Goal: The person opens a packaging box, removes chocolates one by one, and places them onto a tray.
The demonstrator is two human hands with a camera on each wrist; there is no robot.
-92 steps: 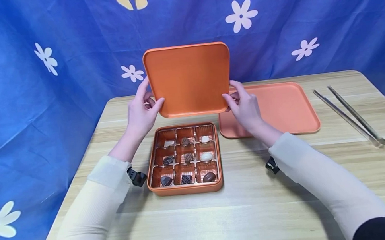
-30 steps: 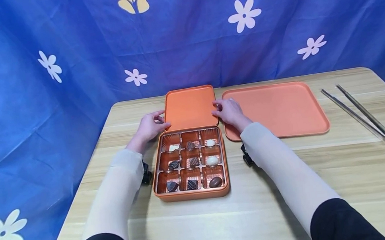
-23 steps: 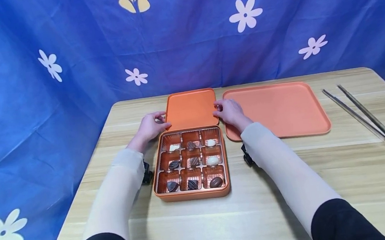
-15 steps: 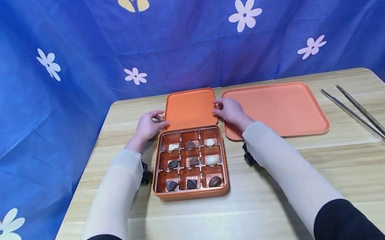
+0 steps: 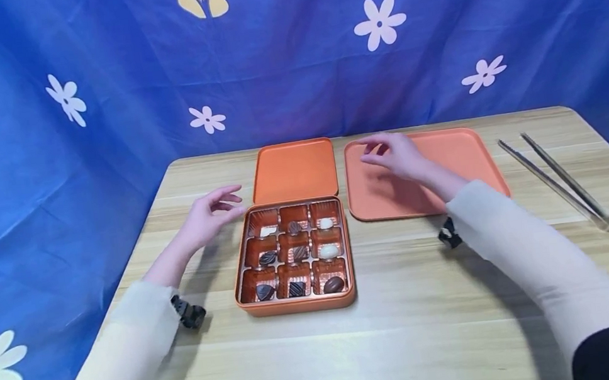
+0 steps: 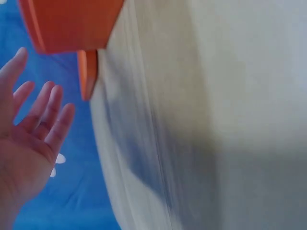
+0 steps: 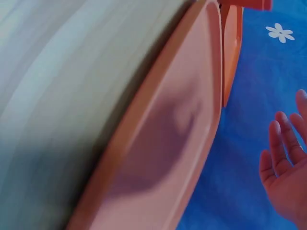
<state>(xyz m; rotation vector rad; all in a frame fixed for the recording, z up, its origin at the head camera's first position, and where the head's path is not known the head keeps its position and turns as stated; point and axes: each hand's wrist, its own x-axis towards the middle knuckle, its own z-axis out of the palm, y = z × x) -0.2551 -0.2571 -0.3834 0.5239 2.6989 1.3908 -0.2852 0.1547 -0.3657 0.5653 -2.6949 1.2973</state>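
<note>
An orange lid (image 5: 294, 171) lies flat on the table, inner side up, right behind the chocolate box (image 5: 298, 306). The box stands uncovered, its divided insert holding a dark, brown or white chocolate (image 5: 333, 284) in each compartment. My left hand (image 5: 207, 220) hovers beside the box's back left corner, fingers loosely spread and holding nothing; the left wrist view shows the bare palm (image 6: 29, 148). Over the left part of the pink tray (image 5: 454, 197) hangs my right hand (image 5: 398, 154), relaxed and bare, its shadow falling on the tray.
Metal tongs (image 5: 557, 181) lie on the right side of the wooden table (image 5: 413, 329), their arms spread toward the back. A blue curtain (image 5: 287, 52) with flower prints hangs directly behind the table's back edge.
Both hands held the lid up, then lowered it to the table behind the box. Since half a second ago they have released it and drawn apart, left hand leftward, right hand over the tray.
</note>
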